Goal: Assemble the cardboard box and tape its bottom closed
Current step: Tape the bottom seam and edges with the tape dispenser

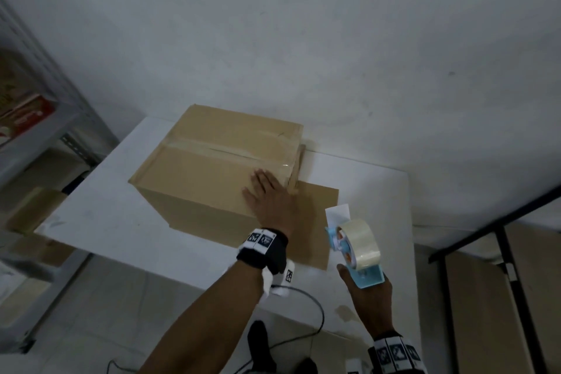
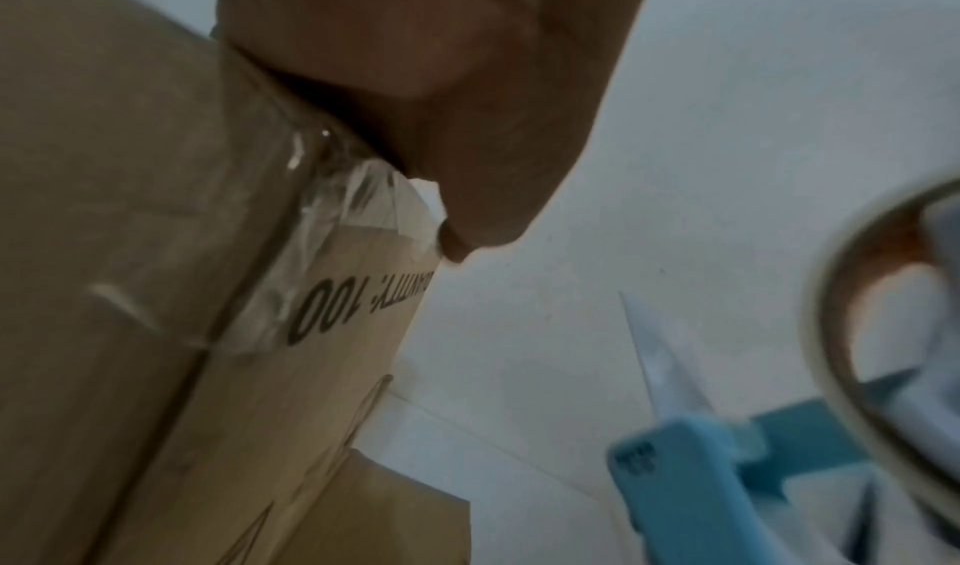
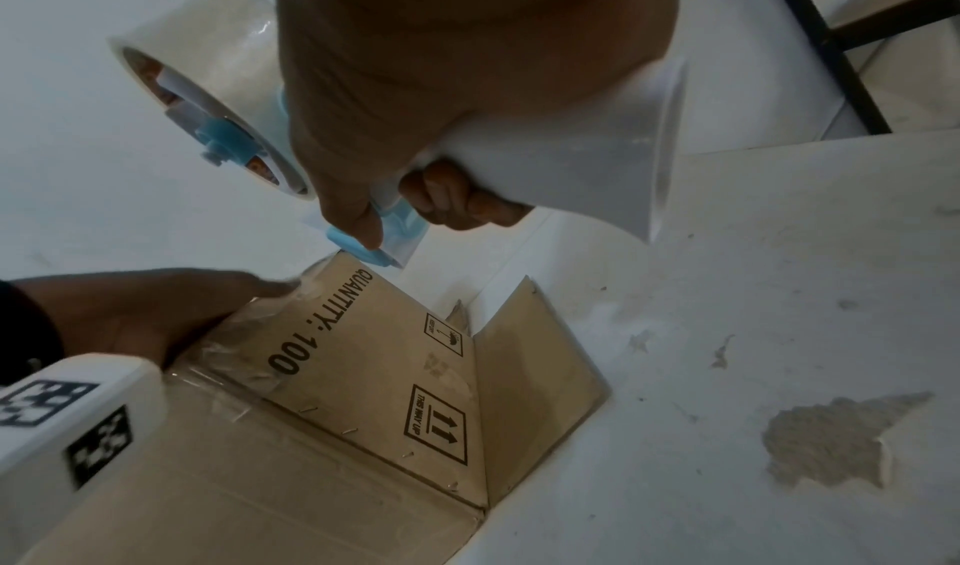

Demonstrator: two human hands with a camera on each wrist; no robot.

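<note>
Head view: my left hand [image 1: 268, 191] lies flat, fingers straight, on the cardboard box [image 1: 212, 167], which sits on the white table [image 1: 127, 222]; my right hand [image 1: 368, 288] grips the blue tape dispenser [image 1: 355, 249], right of those fingers.

Left wrist: clear tape [image 2: 332, 204] wraps the box edge under the fingers.

Right wrist: fingers curl round the dispenser handle, above the box's printed side.

Storeroom, metal shelving [image 1: 65, 118], stacked cartons [image 1: 25, 112]
</note>
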